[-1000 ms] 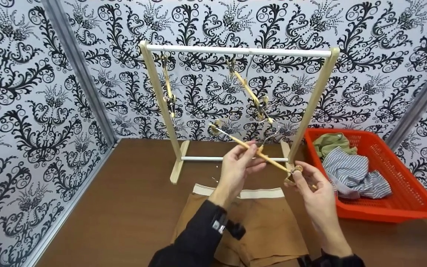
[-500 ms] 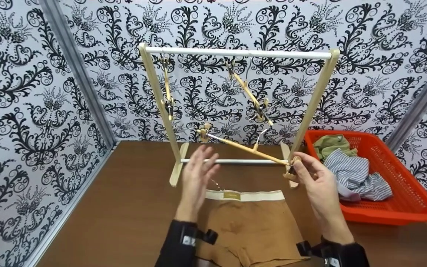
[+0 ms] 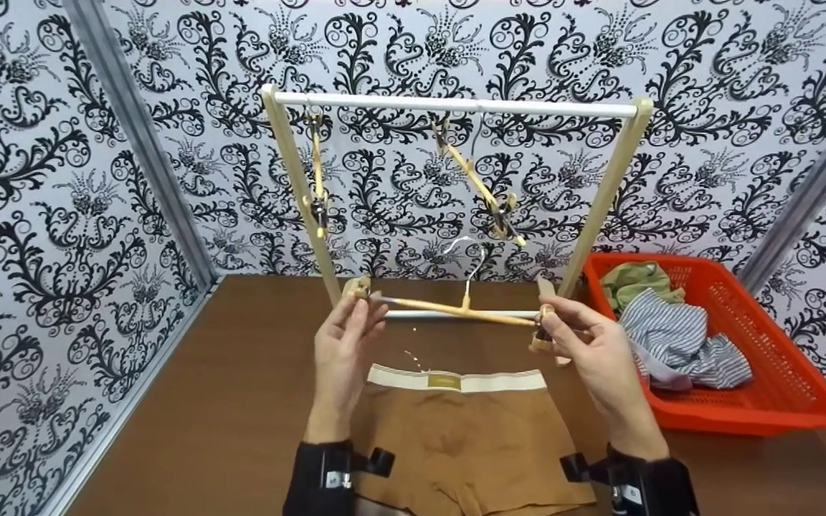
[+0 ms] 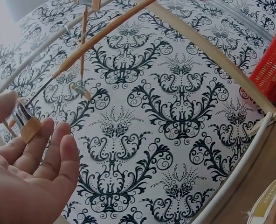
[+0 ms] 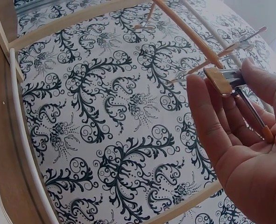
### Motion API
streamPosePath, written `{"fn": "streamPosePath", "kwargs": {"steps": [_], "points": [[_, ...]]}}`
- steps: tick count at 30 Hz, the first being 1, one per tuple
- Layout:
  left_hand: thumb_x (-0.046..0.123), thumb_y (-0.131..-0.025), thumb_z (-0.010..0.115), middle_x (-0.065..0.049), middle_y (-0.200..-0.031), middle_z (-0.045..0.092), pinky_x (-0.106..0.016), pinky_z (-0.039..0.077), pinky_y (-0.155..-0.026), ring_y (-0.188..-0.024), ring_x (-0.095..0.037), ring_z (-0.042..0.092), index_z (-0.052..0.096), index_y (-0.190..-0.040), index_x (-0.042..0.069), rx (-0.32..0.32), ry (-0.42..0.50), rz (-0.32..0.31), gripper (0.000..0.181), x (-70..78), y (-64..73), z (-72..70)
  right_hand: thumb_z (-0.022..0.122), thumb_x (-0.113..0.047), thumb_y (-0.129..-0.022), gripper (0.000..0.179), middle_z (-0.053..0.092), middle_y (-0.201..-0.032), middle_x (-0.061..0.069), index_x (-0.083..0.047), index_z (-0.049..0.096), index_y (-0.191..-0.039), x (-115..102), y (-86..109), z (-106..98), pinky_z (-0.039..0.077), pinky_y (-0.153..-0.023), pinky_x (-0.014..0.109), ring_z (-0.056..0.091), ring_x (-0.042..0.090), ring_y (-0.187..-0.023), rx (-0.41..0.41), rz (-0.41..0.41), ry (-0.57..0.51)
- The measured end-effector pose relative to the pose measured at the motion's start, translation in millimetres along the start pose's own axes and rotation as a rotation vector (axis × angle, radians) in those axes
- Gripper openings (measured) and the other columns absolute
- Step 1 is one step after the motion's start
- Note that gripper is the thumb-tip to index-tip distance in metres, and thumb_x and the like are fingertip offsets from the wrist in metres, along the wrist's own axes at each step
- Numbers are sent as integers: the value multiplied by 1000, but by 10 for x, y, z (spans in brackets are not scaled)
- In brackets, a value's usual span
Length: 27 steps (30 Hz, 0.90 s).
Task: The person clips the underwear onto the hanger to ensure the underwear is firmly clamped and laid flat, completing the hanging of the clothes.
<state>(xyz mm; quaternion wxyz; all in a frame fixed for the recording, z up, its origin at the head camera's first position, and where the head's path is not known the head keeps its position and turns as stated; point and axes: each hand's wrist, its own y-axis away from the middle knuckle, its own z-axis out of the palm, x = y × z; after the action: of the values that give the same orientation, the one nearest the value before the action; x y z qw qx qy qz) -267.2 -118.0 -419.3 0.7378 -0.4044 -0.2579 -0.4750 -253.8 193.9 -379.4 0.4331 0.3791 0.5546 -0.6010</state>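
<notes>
Both hands hold a wooden clip hanger (image 3: pixel 442 309) level above the table, its metal hook upward. My left hand (image 3: pixel 341 344) pinches the clip at the hanger's left end; in the left wrist view that clip (image 4: pixel 30 126) sits between thumb and fingers. At the other end, my right hand (image 3: pixel 592 351) grips the right clip, and the right wrist view has this clip (image 5: pixel 222 81) under the thumb. Below the hanger lie brown boxer briefs (image 3: pixel 456 437) with a pale waistband, flat on the table and apart from both hands.
A wooden rack (image 3: pixel 456 104) with a white top bar stands behind, with two more clip hangers, a left one (image 3: pixel 317 168) and a middle one (image 3: pixel 477 183). At right, a red basket (image 3: pixel 807 365) holds striped cloth (image 3: pixel 671 330) and green cloth (image 3: pixel 639 283).
My left hand has let go of the hanger's middle, moved left and taken the left clip. The hanger has turned more level and lowered, while the right hand keeps its clip.
</notes>
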Motion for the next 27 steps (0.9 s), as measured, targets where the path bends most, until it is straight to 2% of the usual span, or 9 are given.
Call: {"fn": "streamPosePath", "kwargs": {"steps": [4,8,16,21,27], "points": [[9,-101,61,-16,-106,71,-33,55,-82,-88,-20,68,66,-120,-3,11,-49,7,23,10,12,-20,69,3,-94,34,69,-103,18,9,64,-127,9,11,-8,60,-73,45,71,31,-83,9,-6,-9],[10,-101,61,-12,-98,69,-32,54,-82,-84,-18,65,64,-123,-5,1,-68,-2,27,23,23,-36,68,4,-93,34,68,-100,19,10,64,-127,12,11,-35,60,-72,45,71,29,-80,10,-8,2],[12,-102,61,-11,-100,67,-35,55,-86,-88,-21,65,65,-127,-2,6,-97,-53,29,11,2,-61,72,-1,-92,35,68,-103,19,7,66,-126,84,-40,-49,60,-73,45,71,25,-88,30,-1,21],[14,-101,63,-11,-108,63,-34,55,-87,-90,-19,65,64,-130,-2,-6,-150,-93,32,-19,-15,-102,73,-2,-92,36,68,-100,16,9,65,-126,185,-103,-72,60,-71,47,70,23,-84,51,13,12],[6,-97,68,-14,-116,63,-33,56,-86,-88,-20,65,65,-127,-7,-16,-219,-80,33,-89,-37,-158,75,-9,-92,39,67,-101,12,7,65,-127,311,-180,-124,61,-67,40,68,21,-76,72,71,38]]}}
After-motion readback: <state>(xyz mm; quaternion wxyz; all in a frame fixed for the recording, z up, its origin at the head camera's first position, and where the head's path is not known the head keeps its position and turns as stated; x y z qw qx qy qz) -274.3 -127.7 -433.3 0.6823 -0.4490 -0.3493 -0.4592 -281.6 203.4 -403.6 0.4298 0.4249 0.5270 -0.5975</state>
